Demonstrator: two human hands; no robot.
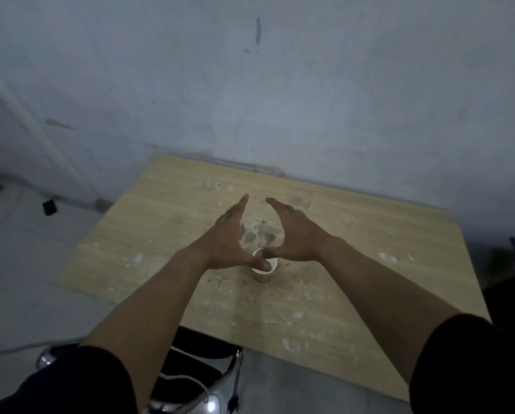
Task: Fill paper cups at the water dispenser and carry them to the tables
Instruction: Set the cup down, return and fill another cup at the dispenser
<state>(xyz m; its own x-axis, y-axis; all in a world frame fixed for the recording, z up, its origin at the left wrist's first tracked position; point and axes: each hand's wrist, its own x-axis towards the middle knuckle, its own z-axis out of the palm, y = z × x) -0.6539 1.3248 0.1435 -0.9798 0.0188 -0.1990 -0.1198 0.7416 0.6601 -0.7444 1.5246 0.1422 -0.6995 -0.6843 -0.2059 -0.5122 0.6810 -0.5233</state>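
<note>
Nothing gripped here, folks: our left hand (228, 234) and right hand (295, 234) are both spread wide. The fingers are straight and point away from us, and the fingertips angle toward each other without meeting. The thumbs reach inward and come together over the paper cup (263, 273). The left thumb crosses the cup's rim in this view, though we can't tell whether it actually touches. The cup stands upright on the wooden table (354, 294), about mid-table, right under the gap between our palms, and the thumbs hide what's inside it. The tabletop is light wood, smeared with pale stains and specks. Our upper arms are covered by dark sleeves (474, 363). At the near edge of the table there's a black chair (196, 375) with a chrome frame. Beyond the table rises a scuffed grey wall (280, 85), and off to the left a small black object (49, 207) sits on the pale floor (20, 264).
</note>
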